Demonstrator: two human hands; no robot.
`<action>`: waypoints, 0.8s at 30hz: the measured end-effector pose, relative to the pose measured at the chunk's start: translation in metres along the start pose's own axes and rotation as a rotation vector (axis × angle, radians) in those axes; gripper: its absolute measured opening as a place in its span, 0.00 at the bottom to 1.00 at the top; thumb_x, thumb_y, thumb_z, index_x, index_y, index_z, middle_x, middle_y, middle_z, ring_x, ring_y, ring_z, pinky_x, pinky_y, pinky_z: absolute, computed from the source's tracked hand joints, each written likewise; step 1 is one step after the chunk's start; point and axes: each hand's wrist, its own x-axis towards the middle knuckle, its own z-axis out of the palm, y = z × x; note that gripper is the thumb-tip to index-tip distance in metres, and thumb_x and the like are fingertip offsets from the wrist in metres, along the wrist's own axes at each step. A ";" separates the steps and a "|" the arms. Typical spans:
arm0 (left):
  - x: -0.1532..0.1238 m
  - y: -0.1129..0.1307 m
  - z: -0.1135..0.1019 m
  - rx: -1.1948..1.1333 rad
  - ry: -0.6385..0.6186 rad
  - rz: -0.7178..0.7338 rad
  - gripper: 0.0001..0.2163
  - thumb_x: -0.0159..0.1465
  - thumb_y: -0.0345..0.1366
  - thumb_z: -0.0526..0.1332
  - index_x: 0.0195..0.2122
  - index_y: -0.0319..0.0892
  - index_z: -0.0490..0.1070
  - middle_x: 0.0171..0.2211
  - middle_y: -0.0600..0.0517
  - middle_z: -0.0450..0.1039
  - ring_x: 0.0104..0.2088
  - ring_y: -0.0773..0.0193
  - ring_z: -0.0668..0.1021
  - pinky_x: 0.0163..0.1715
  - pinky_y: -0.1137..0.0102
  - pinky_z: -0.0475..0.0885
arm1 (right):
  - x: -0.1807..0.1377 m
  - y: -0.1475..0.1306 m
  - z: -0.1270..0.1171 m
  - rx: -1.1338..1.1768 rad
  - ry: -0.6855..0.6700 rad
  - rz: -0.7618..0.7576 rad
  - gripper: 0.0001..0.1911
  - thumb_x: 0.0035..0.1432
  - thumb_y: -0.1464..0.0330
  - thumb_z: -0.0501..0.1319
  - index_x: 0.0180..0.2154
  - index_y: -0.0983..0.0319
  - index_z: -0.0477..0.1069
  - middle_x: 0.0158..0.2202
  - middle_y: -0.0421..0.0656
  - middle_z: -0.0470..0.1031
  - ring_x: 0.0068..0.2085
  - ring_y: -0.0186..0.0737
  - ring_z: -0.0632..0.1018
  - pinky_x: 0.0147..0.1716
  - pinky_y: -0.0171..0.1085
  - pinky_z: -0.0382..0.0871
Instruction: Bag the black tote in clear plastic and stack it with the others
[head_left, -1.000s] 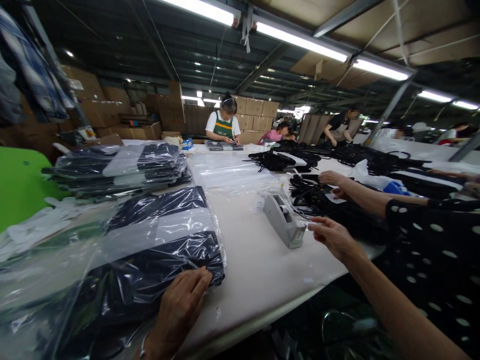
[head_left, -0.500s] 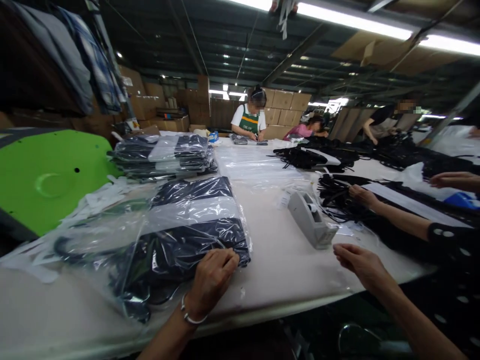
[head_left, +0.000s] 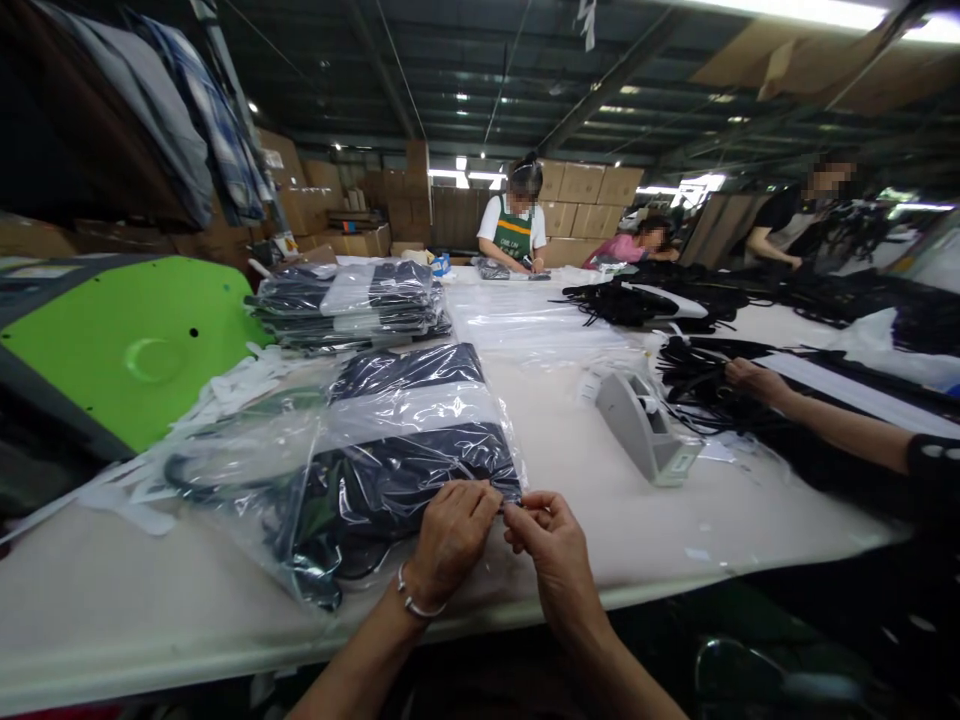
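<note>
Well to the left of the tape dispenser (head_left: 646, 432) lies the bagged garment (head_left: 405, 440). It is a dark navy piece with one pale band across it, folded flat inside a clear, glossy plastic bag that wrinkles and catches the ceiling lights. The bag's loose left end runs out slack and half empty, farthest from the dispenser. Its right corner, the one nearest the dispenser, is where both hands meet.

The left hand (head_left: 450, 535), with a bangle at the wrist, has its fingers curled and its thumb and fingertips pinched on that corner of the plastic. The right hand (head_left: 551, 535) comes in from the dispenser side with its fingertips pressed together against the left's. I cannot tell whether they nip the plastic or something smaller.

Far left of the dispenser a green panel (head_left: 150, 350) crowds the bench (head_left: 637, 520). White paper scraps (head_left: 225, 385) are strewn between it and the bag. A stack of bagged garments (head_left: 352, 305) sits behind, to the dispenser's far left. The bag's near side lies just short of the bench's front edge.

Between the hands and the dispenser the bench top is bare, and that is the open ground. Right of the dispenser lie black straps (head_left: 697, 380), with a co-worker's hand (head_left: 754, 380) resting in them.
</note>
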 end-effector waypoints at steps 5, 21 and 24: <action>-0.001 -0.003 0.001 -0.013 0.077 0.007 0.11 0.71 0.32 0.50 0.50 0.35 0.67 0.40 0.45 0.78 0.40 0.59 0.78 0.44 0.63 0.73 | 0.003 0.017 0.002 0.078 0.099 0.014 0.25 0.44 0.58 0.75 0.33 0.60 0.63 0.21 0.34 0.73 0.23 0.32 0.74 0.23 0.29 0.63; 0.004 0.000 -0.006 -0.072 -0.123 -0.114 0.09 0.66 0.27 0.57 0.45 0.43 0.70 0.36 0.50 0.73 0.36 0.58 0.75 0.38 0.63 0.72 | -0.005 0.009 -0.009 0.131 -0.025 0.193 0.29 0.35 0.64 0.78 0.37 0.61 0.66 0.30 0.38 0.76 0.31 0.37 0.77 0.27 0.33 0.71; 0.011 0.000 -0.013 -0.136 -0.188 -0.188 0.13 0.63 0.25 0.59 0.47 0.45 0.71 0.37 0.51 0.73 0.38 0.58 0.75 0.40 0.63 0.72 | -0.001 0.009 -0.008 0.106 -0.054 0.153 0.27 0.38 0.66 0.76 0.39 0.61 0.67 0.35 0.40 0.76 0.33 0.37 0.77 0.28 0.34 0.72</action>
